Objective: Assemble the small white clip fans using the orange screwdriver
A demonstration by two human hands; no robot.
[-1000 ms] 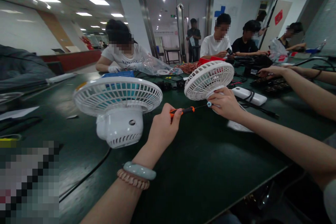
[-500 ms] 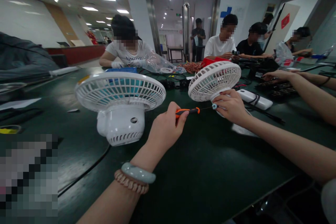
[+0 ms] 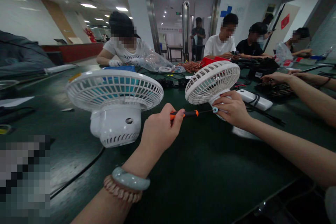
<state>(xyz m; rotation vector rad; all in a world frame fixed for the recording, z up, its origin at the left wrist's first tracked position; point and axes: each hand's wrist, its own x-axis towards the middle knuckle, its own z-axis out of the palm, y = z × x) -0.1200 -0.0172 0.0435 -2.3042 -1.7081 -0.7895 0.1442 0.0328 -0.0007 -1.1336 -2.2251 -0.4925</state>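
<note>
My left hand is closed around the black and orange handle of a screwdriver. The thin shaft points right, and its end meets a small light-blue round piece at my right fingertips. My right hand grips the back of a smaller white fan, which is tilted with its grille up; the fingers hide much of the fan's base. Left of my left hand a larger white fan rests grille up, with blue blades inside and a round hole in its housing.
A white power strip with a dark cord lies beyond my right hand. A black cable runs from the larger fan across the green table. Other people work around the table; a co-worker's arm reaches in at right.
The screwdriver has shifted slightly left and down, its shaft now more level at the blue piece. Both fans appear a little farther left as the view shifts. Both grips stay the same.
</note>
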